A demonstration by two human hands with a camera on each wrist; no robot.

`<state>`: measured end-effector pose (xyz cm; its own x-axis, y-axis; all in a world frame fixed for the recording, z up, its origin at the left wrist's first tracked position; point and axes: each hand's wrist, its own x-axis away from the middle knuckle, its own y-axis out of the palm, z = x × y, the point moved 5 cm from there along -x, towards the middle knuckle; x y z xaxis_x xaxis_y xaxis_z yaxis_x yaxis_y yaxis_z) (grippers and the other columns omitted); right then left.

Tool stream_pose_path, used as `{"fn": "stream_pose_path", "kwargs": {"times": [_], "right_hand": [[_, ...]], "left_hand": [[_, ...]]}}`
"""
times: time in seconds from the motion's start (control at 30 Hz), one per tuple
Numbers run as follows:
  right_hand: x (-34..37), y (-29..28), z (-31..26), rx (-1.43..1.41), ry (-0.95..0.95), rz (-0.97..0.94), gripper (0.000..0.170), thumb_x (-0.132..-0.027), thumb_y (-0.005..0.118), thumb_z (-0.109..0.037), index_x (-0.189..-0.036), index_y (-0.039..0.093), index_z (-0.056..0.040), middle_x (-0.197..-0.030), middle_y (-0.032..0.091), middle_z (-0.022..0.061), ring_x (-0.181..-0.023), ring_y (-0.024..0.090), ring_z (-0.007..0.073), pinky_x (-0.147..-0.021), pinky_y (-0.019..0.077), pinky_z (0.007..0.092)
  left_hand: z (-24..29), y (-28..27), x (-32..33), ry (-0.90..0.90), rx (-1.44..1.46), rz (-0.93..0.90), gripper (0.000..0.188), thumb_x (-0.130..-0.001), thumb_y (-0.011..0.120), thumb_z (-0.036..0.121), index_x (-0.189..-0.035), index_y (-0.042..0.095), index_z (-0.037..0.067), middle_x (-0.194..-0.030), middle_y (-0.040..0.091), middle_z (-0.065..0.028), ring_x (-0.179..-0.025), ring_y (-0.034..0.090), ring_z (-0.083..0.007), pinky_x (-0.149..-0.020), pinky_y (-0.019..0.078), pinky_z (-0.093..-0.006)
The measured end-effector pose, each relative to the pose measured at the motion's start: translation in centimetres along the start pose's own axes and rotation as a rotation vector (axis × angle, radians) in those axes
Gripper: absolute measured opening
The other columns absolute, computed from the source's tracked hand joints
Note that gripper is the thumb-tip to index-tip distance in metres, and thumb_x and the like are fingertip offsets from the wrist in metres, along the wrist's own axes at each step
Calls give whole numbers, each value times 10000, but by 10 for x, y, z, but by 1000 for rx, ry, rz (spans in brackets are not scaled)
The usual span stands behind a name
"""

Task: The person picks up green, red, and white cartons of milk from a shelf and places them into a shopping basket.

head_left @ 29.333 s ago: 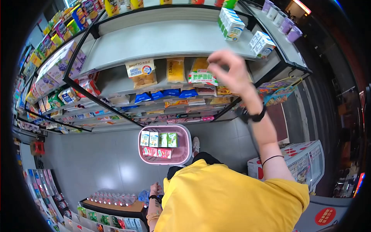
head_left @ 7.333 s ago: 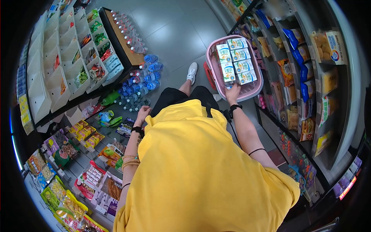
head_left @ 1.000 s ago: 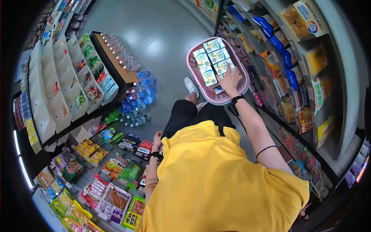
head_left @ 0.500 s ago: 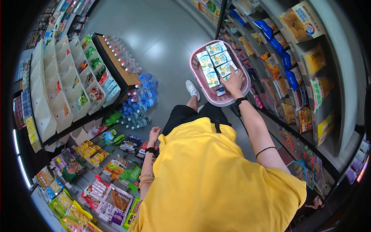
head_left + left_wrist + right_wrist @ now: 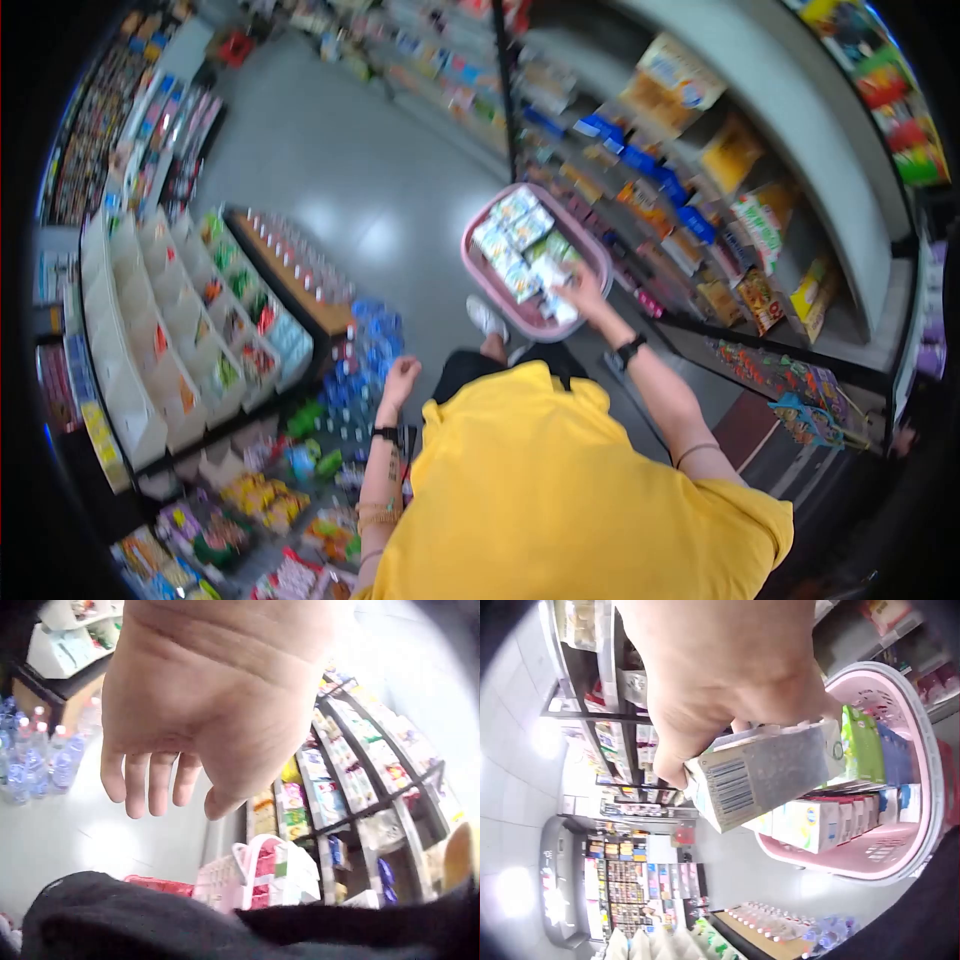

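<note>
My right hand [image 5: 727, 667] grips a white drink carton [image 5: 761, 776], thumb at one end and fingers along the other side; a barcode shows on its near face. It is raised above the pink basket [image 5: 922, 750], where more white cartons [image 5: 510, 250] lie in the upper layer. A green carton [image 5: 862, 746] shows in the gap beside them, and reddish-sided cartons stand lower in the right wrist view. My left hand [image 5: 210, 712] hangs beside my leg with fingers loose and holds nothing.
Shelves of packaged bread [image 5: 730, 150] rise close on the basket's right. To the left are a white bin rack [image 5: 150, 340] and water bottles [image 5: 370, 340] on the floor. Hanging snack bags [image 5: 265, 500] lie nearer on the left. The head view is blurred.
Over the last second my right hand has lifted a white carton from the basket's upper layer, and green shows beneath. The head view has shifted, so the basket sits lower in it.
</note>
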<state>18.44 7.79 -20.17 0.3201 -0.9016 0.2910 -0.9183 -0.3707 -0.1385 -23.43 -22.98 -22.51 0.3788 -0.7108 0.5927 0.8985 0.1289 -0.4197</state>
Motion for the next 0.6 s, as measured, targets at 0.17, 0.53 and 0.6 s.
{"fn": "stream_pose_path", "kwargs": {"times": [0.17, 0.53, 0.6], "right_hand": [[75, -2, -105, -39, -140, -290, 725, -755, 844, -191, -1381, 500, -65, -1342, 512, 88, -1305, 457, 212, -1119, 348, 357], [198, -43, -206, 339, -275, -150, 780, -660, 848, -406, -1334, 546, -156, -1132, 519, 139, -1082, 553, 326, -930, 466, 402], [208, -45, -201, 329, -277, -114, 779, -658, 843, -423, -1333, 550, -168, -1141, 515, 130, -1093, 548, 322, -936, 453, 417]], "left_hand": [[208, 38, 12, 264, -120, -343, 373, -944, 684, 274, -1193, 643, -1, -1091, 701, -100, -1043, 648, -175, -927, 501, -315], [349, 160, 108, -147, 239, -1089, 607, -1035, 504, 425, -1474, 352, 34, -1404, 536, -137, -1255, 564, -244, -1053, 459, -404], [350, 179, 112, -193, 300, -1208, 612, -1026, 523, 411, -1474, 350, 32, -1392, 544, -129, -1266, 556, -235, -1067, 453, -413]]}}
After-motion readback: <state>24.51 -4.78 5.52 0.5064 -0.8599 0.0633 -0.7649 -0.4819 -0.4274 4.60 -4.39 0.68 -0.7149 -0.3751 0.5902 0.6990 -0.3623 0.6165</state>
